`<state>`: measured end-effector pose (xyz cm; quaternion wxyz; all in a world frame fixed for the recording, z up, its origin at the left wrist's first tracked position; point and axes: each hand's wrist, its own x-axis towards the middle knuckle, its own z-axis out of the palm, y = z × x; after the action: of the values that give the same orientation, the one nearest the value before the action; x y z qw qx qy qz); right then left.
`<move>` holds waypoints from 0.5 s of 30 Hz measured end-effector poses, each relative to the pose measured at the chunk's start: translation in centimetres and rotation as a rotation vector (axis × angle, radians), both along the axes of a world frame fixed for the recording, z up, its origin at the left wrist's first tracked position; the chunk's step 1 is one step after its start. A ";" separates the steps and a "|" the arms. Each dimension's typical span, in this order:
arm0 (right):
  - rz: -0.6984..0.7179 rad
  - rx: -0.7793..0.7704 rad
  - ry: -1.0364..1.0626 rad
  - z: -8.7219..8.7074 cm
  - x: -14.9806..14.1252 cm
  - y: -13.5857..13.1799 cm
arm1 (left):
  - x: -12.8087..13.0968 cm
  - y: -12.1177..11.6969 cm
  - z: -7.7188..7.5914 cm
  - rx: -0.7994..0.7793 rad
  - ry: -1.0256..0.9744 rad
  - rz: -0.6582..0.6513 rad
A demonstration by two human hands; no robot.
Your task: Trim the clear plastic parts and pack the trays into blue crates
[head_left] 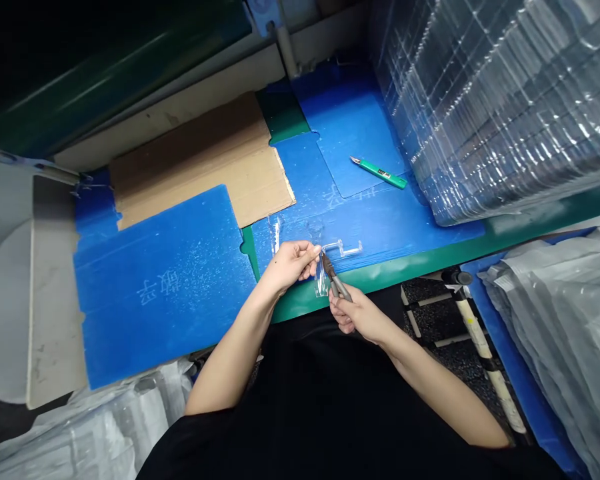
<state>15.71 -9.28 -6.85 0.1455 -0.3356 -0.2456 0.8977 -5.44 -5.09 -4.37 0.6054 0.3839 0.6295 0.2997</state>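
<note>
The left hand is pinching a small clear plastic piece between thumb and finger, over the green table edge. The right hand is wrapping its fingers around the handles of some pliers, and their tips are meeting the clear piece by the left fingertips. A green cutter is lying on a blue sheet. Beside it, a big, shiny plastic stack is standing; I can't tell what it is holding.
</note>
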 end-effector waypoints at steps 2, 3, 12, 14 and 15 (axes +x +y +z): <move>-0.022 -0.035 0.006 -0.3 0.4 0.0 | 0.1 0.3 -0.4 -0.014 0.046 -0.024; -0.033 -0.053 0.014 -0.4 0.6 0.0 | 0.2 0.5 -0.6 -0.021 0.072 -0.034; -0.087 -0.176 0.090 -0.6 4.6 -1.8 | 0.5 0.3 1.6 0.008 0.708 -0.078; -0.114 -0.169 0.085 -0.8 5.2 -2.3 | 0.5 0.8 2.5 0.096 0.916 -0.076; -0.127 -0.161 0.081 -0.8 5.4 -2.5 | 0.5 1.4 2.7 0.155 0.978 -0.098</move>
<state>21.11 -11.76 -7.67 0.1843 -0.3246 -0.1448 0.9163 -4.93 -3.73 -1.63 0.2222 0.5526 0.7968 0.1018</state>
